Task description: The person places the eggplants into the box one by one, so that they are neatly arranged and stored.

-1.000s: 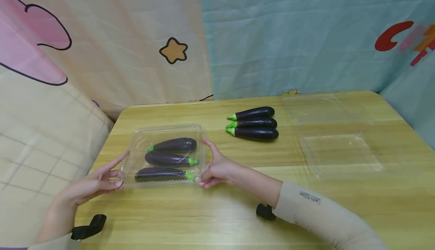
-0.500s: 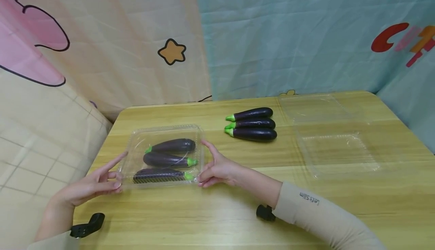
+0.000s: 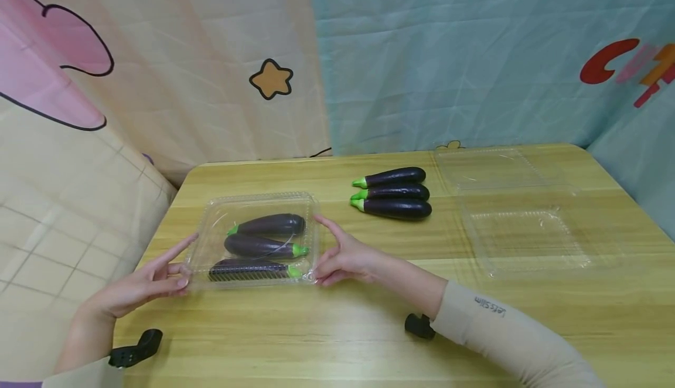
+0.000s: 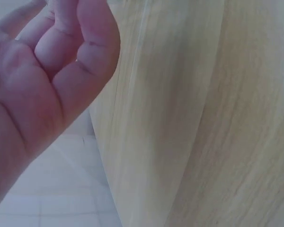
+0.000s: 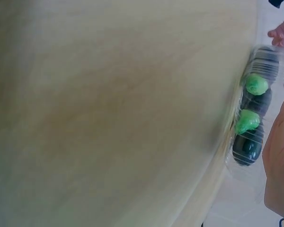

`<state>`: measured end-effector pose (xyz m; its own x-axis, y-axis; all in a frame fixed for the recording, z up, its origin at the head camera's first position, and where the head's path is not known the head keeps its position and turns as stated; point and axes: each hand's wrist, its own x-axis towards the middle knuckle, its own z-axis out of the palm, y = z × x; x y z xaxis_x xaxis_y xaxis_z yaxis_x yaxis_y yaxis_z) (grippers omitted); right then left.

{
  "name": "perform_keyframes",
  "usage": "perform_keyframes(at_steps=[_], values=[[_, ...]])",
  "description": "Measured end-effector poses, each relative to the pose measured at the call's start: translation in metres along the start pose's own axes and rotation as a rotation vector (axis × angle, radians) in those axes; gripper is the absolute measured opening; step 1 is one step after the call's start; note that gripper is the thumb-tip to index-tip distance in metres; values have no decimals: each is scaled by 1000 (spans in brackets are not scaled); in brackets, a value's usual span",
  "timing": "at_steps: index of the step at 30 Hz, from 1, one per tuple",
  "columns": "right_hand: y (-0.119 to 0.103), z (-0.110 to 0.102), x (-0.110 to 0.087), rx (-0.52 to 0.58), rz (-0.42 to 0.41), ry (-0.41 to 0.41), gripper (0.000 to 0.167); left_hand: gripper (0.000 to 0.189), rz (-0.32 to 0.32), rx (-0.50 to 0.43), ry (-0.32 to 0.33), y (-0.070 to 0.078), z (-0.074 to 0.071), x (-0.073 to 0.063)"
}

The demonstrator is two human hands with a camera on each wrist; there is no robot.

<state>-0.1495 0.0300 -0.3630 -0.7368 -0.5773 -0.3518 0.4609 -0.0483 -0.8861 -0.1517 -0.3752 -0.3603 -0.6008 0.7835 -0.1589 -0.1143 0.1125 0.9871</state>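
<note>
A clear plastic clamshell box [image 3: 253, 200], its lid down, stands on the left part of the table with three eggplants inside, among them the middle eggplant [image 3: 258, 246]. My left hand [image 3: 142, 285] holds its front left corner, index finger stretched along the side. At the opposite side my right hand [image 3: 343, 259] grips the front right corner, thumb low and index finger reaching up the edge. In the right wrist view the eggplants [image 5: 248, 146] show through the box wall. The left wrist view shows my left palm [image 4: 28, 90] with curled fingers; the box is out of sight there.
Three more eggplants [image 3: 398, 191] lie side by side at the back middle of the wooden table [image 3: 337, 329]. A second clear clamshell box [image 3: 474, 247] lies opened on the right, its lid part toward the back. Printed curtains [image 3: 422, 71] hang behind the table.
The right hand and forearm have shifted slightly to the right. The box, the eggplants and the left hand stay almost where they were.
</note>
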Motion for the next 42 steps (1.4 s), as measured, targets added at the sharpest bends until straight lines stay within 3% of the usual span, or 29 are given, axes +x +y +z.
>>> perform_keyframes(at_steps=[3, 10, 15, 23, 33, 42], values=[[-3, -4, -2, -13, -12, 10, 102, 76, -31, 50, 37, 3, 0, -1], [-11, -16, -8, -73, -36, 11, 92, 72, -80, 257, 190, 7, 3, -7], [-16, -25, -15, -111, -51, 7, 76, 70, -77, 333, 306, 8, 8, -11], [-26, -37, -31, -124, -77, 36, 61, 63, -4, 450, 499, 16, 15, -12], [-40, -53, -48, -175, -124, 45, 60, 52, 144, 306, 620, 40, 30, -4], [-50, -68, -67, -183, -170, 85, 57, 46, 254, 263, 679, 63, 59, 24]])
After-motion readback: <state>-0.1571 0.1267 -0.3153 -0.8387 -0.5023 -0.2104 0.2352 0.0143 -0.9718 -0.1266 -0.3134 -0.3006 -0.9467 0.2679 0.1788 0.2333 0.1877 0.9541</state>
